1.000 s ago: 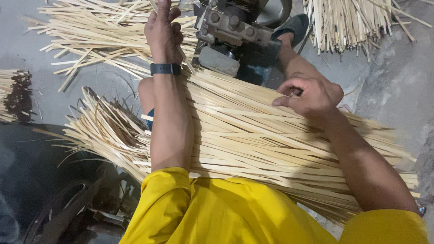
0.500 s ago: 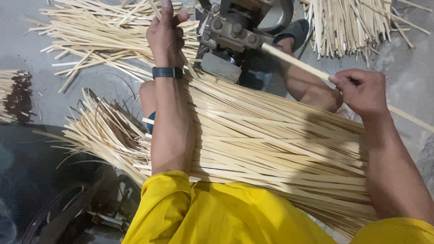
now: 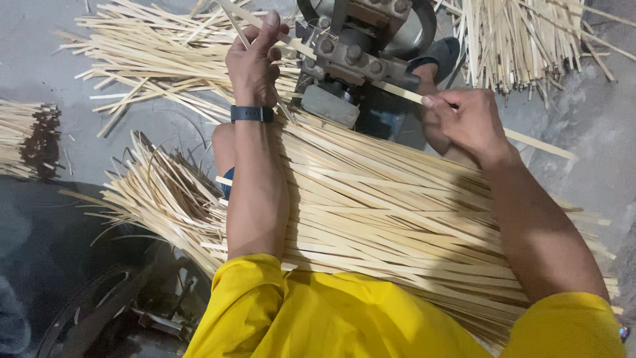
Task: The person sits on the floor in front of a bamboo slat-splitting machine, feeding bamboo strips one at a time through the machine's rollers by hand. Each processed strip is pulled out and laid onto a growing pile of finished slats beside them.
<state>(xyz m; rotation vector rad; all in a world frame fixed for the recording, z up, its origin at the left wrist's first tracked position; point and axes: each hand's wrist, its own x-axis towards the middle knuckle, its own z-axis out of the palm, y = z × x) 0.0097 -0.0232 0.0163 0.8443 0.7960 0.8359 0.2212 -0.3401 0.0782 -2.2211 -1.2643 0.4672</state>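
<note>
Bamboo strip (image 3: 397, 91) sits in the small metal machine (image 3: 351, 53), running diagonally through it. One end sticks out past your right hand toward the grey floor (image 3: 589, 132); the other comes out at upper left by your left hand.

Your right hand (image 3: 467, 119) is closed on the strip, thumb and fingers pinched around it just beside the machine's near side. Your left hand (image 3: 255, 63), with a dark wristband (image 3: 252, 114), is on the far side of the machine with fingers curled around thin strips at the outlet. Looks like a grip, but which piece it has I can't tell. Hands are apart, with the machine between them.

Step in hand, as I read it: feeding a strip through the machine, right hand pushing in, left taking it off the other side.

Judgement on the next move: keep the strip lined up with the machine's slot, and keep your right fingertips clear of the inlet as the free length shortens. Left hand needs a steady pull along the same line so it doesn't kink.

Around it: a big bundle of bamboo strips (image 3: 397, 219) lies across your lap under both forearms. A loose pile of strips (image 3: 152, 59) lies on the floor beyond your left hand. Another stack (image 3: 523, 40) is at upper right. A small bundle (image 3: 26, 136) is at far left. Your sleeves are yellow (image 3: 331, 311).
</note>
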